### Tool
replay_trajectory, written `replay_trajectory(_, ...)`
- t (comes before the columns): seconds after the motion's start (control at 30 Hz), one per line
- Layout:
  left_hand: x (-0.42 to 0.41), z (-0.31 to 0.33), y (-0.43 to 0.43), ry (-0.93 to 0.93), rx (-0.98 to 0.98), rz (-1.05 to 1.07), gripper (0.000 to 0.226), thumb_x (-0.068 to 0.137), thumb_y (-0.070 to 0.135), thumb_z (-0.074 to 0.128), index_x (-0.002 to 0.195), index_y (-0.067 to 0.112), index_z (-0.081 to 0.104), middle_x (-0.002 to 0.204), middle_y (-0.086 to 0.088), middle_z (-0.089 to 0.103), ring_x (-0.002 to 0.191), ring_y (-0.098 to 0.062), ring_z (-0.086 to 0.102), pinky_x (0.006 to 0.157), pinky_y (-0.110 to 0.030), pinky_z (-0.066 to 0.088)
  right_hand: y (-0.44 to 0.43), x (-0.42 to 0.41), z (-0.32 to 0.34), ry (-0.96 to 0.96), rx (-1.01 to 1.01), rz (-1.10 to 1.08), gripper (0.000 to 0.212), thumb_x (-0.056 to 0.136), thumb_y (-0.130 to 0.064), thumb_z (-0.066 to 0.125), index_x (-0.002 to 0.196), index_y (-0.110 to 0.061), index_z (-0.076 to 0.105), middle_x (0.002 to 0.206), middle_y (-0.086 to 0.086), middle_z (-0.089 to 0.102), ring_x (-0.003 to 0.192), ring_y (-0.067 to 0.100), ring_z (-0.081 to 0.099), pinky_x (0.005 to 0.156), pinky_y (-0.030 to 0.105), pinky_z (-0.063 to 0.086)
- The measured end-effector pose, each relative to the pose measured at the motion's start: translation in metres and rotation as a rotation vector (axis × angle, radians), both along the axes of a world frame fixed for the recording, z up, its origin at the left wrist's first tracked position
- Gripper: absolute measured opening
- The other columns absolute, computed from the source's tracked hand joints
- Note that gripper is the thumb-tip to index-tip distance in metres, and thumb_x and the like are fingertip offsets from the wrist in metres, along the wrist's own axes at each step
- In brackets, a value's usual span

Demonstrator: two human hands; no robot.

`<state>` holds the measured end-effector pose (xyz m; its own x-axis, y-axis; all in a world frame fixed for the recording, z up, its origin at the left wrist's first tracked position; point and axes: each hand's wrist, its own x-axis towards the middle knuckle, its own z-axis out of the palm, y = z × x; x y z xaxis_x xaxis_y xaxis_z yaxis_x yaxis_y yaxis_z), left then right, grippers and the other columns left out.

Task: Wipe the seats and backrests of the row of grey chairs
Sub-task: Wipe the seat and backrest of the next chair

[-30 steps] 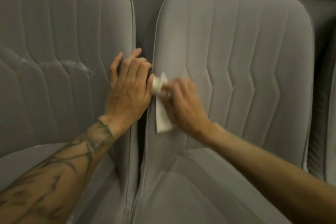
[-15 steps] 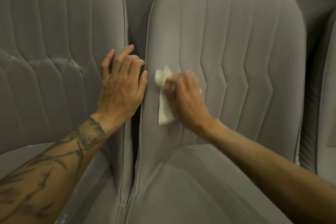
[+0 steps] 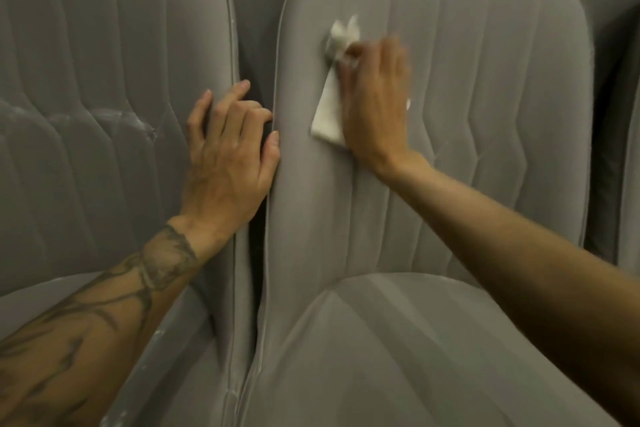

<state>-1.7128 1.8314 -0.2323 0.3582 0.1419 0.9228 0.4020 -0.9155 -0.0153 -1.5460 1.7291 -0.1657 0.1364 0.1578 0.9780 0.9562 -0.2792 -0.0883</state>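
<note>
Grey upholstered chairs (image 3: 485, 253) with stitched panels sit side by side, with a narrow dark gap between them. The right hand (image 3: 377, 107) lies flat on the upper left part of the right chair's backrest (image 3: 502, 62), fingers stretched out (bit blurry), pressing a crumpled white cloth (image 3: 329, 111) into the fabric. The left hand (image 3: 228, 156) rests at the gap, fingers loosely bent over the left chair's edge (image 3: 239, 55) and thumb touching the right chair's piping, holding nothing. Whitish streaks (image 3: 114, 114) run across the left backrest.
</note>
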Motion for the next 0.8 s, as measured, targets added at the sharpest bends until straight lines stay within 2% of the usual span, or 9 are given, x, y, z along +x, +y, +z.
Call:
replay_trajectory(0.07,0.0,0.0,0.0,-0.004,0.002,-0.002,0.023,0.105,0.023,0.048,0.117,0.007,0.06,0.122,-0.012,0.061,0.147,-0.029,0.042,0.125,-0.055,0.021,0.006,0.006,0.018,0.063,0.065,-0.009,0.023,0.1,-0.022,0.052,0.103,-0.002,0.062,0.102,0.017,0.058,0.091,0.033,0.055,0.08,0.044,0.043)
replay_trajectory(0.13,0.0,-0.001,0.0,-0.009,0.004,0.001,0.023,0.105,0.023,0.048,0.117,0.007,0.06,0.121,-0.011,0.061,0.147,-0.029,0.042,0.125,-0.055,0.021,0.004,-0.005,-0.007,0.057,0.022,0.019,0.022,0.1,-0.02,0.053,0.101,0.0,0.062,0.098,0.019,0.058,0.088,0.035,0.055,0.078,0.048,0.045)
replay_trajectory(0.23,0.0,-0.001,0.001,-0.009,0.006,0.002,0.023,0.105,0.023,0.048,0.116,0.007,0.06,0.122,-0.011,0.061,0.147,-0.028,0.042,0.126,-0.053,0.019,-0.022,-0.035,-0.094,0.107,-0.19,0.215,0.019,0.1,-0.016,0.055,0.106,0.0,0.062,0.096,0.018,0.055,0.084,0.032,0.053,0.076,0.049,0.046)
replay_trajectory(0.37,-0.001,-0.002,0.0,-0.005,0.003,-0.002,0.024,0.105,0.024,0.047,0.117,0.007,0.059,0.123,-0.013,0.061,0.148,-0.029,0.041,0.126,-0.051,0.017,-0.063,-0.056,-0.168,0.042,-0.467,0.386,0.014,0.102,-0.025,0.052,0.114,-0.016,0.049,0.103,0.009,0.053,0.09,0.023,0.047,0.079,0.046,0.045)
replay_trajectory(0.43,-0.001,-0.001,-0.001,-0.009,0.004,0.003,0.023,0.105,0.024,0.048,0.117,0.007,0.059,0.122,-0.013,0.061,0.148,-0.029,0.041,0.126,-0.052,0.018,-0.057,-0.044,-0.146,0.021,-0.432,0.35,0.014,0.1,-0.02,0.055,0.11,-0.01,0.053,0.096,0.014,0.054,0.086,0.029,0.048,0.075,0.049,0.044)
replay_trajectory(0.53,-0.001,0.0,-0.001,-0.002,0.018,0.016,0.023,0.105,0.023,0.049,0.117,0.007,0.059,0.122,-0.013,0.061,0.147,-0.029,0.042,0.125,-0.054,0.02,-0.027,-0.031,-0.08,0.251,-0.142,0.198,0.017,0.1,-0.018,0.055,0.103,-0.002,0.058,0.096,0.015,0.053,0.086,0.032,0.051,0.078,0.052,0.045)
replay_trajectory(0.6,-0.001,-0.001,-0.001,0.002,0.018,0.021,0.023,0.105,0.023,0.048,0.117,0.007,0.059,0.122,-0.013,0.061,0.147,-0.029,0.041,0.125,-0.054,0.02,-0.017,-0.036,-0.067,0.303,-0.09,0.191,0.019,0.102,-0.021,0.052,0.105,-0.003,0.057,0.098,0.011,0.052,0.087,0.027,0.05,0.08,0.048,0.045)
replay_trajectory(0.67,-0.002,0.0,-0.001,0.005,0.017,0.031,0.023,0.105,0.023,0.048,0.117,0.007,0.059,0.122,-0.013,0.061,0.147,-0.029,0.041,0.125,-0.054,0.02,-0.026,-0.055,-0.094,0.322,-0.183,0.301,0.017,0.103,-0.02,0.05,0.107,-0.004,0.056,0.098,0.008,0.049,0.086,0.022,0.048,0.078,0.045,0.046)
replay_trajectory(0.8,-0.002,0.0,-0.003,0.019,0.018,0.048,0.022,0.105,0.023,0.047,0.116,0.007,0.059,0.122,-0.013,0.06,0.148,-0.029,0.041,0.125,-0.054,0.02,-0.078,-0.088,-0.169,0.438,-0.517,0.502,0.013,0.106,-0.022,0.045,0.104,-0.011,0.052,0.099,0.004,0.046,0.089,0.02,0.047,0.085,0.043,0.044)
